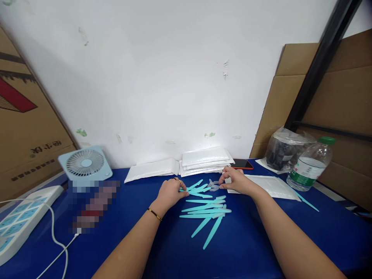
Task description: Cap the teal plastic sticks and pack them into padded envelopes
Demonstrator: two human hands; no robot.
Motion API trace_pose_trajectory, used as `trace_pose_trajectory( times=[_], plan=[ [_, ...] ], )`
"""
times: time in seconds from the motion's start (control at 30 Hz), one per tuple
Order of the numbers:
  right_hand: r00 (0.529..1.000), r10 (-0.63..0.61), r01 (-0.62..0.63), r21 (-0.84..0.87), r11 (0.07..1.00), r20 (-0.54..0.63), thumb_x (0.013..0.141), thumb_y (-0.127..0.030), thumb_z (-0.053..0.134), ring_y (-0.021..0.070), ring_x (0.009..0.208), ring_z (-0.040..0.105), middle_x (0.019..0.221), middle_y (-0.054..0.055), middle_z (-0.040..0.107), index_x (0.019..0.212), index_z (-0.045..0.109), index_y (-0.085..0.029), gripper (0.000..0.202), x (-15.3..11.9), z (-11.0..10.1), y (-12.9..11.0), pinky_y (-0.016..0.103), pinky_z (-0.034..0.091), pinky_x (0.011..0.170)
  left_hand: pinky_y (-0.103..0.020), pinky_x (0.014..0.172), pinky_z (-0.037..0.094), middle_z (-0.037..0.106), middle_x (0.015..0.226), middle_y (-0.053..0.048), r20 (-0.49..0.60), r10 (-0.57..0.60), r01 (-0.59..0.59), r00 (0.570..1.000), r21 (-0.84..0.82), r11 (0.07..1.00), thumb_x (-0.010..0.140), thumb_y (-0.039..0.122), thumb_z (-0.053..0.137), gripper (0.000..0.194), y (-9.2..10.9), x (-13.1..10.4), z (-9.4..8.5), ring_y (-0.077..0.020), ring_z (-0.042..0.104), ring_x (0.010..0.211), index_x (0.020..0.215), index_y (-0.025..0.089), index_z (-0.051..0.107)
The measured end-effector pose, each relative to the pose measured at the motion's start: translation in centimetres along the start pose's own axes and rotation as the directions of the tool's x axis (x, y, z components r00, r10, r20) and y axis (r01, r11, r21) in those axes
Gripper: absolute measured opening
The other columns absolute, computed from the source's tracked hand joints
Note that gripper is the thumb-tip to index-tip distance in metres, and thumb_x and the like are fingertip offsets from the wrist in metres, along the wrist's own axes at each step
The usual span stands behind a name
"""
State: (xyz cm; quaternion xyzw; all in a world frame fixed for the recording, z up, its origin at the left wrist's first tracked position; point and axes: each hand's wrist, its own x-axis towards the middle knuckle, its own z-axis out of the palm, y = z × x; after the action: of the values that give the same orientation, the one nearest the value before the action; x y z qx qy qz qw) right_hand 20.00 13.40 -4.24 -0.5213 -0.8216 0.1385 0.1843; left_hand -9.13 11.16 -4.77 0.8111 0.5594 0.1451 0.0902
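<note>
Slim teal plastic sticks, shaped like eyebrow razors, lie in two groups on the blue table. My left hand [172, 193] is at the left end of the farther group [200, 189], its thumb and fingers pinched on one teal stick. The nearer group [207, 212] is fanned out just below, several sticks overlapping at their right ends. Small translucent plastic pieces [214, 186] lie between my two hands. My right hand [236, 181] is beside these pieces, its thumb and index finger apart; no held object shows between them.
White padded mailers [205, 158] are stacked by the wall. Another mailer [269, 186] lies at right, with one teal stick [307, 201] beside it. A phone [242, 164], bottle [309, 170] and bagged dark item [280, 153] stand right; a fan [85, 162] and power strip [27, 221] left.
</note>
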Motion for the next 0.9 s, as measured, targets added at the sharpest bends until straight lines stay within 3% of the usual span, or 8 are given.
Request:
trace_pose_trajectory(
  times=[0.17, 0.33, 0.5, 0.67, 0.8, 0.9],
  plan=[
    [0.975, -0.058, 0.064, -0.019, 0.998, 0.213, 0.065, -0.039, 0.069, 0.0247, 0.092, 0.049, 0.091, 0.001, 0.054, 0.073, 0.07, -0.027, 0.015, -0.4, 0.1, -0.2, 0.041, 0.025, 0.086, -0.023, 0.061, 0.035, 0.06, 0.08, 0.001, 0.048, 0.119, -0.116, 0.992, -0.05, 0.992, 0.067, 0.046, 0.065, 0.022, 1.2, -0.4, 0.4, -0.0149, 0.055, 0.073, 0.077, 0.027, 0.068],
    [0.945, -0.147, 0.149, 0.018, 0.989, 0.293, 0.07, -0.034, 0.064, 0.0214, 0.089, 0.049, 0.089, 0.001, 0.052, 0.074, 0.069, -0.025, 0.01, -0.4, 0.8, -0.9, 0.039, 0.025, 0.085, -0.023, 0.06, 0.035, 0.06, 0.077, 0.002, 0.114, 0.132, -0.126, 0.985, -0.054, 0.991, 0.069, 0.043, 0.064, 0.018, 2.1, -0.5, 0.9, -0.0146, 0.055, 0.072, 0.076, 0.027, 0.068],
    [0.948, -0.159, 0.148, 0.063, 0.987, 0.275, 0.072, -0.038, 0.062, 0.0205, 0.089, 0.047, 0.091, 0.001, 0.051, 0.077, 0.065, -0.023, 0.015, -0.5, 0.6, -1.3, 0.039, 0.026, 0.085, -0.024, 0.061, 0.036, 0.06, 0.078, 0.001, 0.109, 0.107, -0.102, 0.988, -0.05, 0.994, 0.073, 0.041, 0.06, 0.017, 1.6, -0.5, 0.9, -0.0149, 0.056, 0.073, 0.073, 0.025, 0.066],
    [0.958, -0.152, 0.137, 0.078, 0.988, 0.242, 0.074, -0.043, 0.061, 0.0194, 0.088, 0.047, 0.091, 0.001, 0.051, 0.075, 0.066, -0.023, 0.02, -0.6, 0.2, -1.5, 0.039, 0.025, 0.088, -0.026, 0.065, 0.037, 0.06, 0.085, -0.002, -0.042, -0.016, 0.014, 0.999, -0.047, 0.999, 0.077, 0.044, 0.054, 0.027, 1.8, -0.6, 0.8, -0.0165, 0.056, 0.078, 0.09, 0.022, 0.062],
    [0.972, -0.139, 0.131, 0.056, 0.99, 0.191, 0.075, -0.041, 0.061, 0.0169, 0.082, 0.047, 0.092, 0.0, 0.05, 0.076, 0.065, -0.023, 0.019, -0.5, 0.4, -1.6, 0.037, 0.026, 0.085, -0.025, 0.064, 0.035, 0.06, 0.081, 0.0, 0.028, 0.116, -0.114, 0.993, -0.055, 0.992, 0.079, 0.044, 0.053, 0.024, 2.4, -0.7, 0.9, -0.0144, 0.054, 0.073, 0.076, 0.023, 0.065],
    [0.978, -0.132, 0.128, 0.036, 0.991, 0.164, 0.076, -0.038, 0.061, 0.0161, 0.08, 0.046, 0.091, 0.0, 0.05, 0.076, 0.065, -0.022, 0.016, -0.4, 0.4, -1.8, 0.036, 0.027, 0.083, -0.025, 0.063, 0.033, 0.06, 0.08, 0.001, 0.022, 0.11, -0.109, 0.994, -0.018, 0.994, 0.079, 0.037, 0.054, 0.021, 2.6, -0.7, 1.1, -0.0138, 0.054, 0.071, 0.068, 0.022, 0.065]
  ],
)
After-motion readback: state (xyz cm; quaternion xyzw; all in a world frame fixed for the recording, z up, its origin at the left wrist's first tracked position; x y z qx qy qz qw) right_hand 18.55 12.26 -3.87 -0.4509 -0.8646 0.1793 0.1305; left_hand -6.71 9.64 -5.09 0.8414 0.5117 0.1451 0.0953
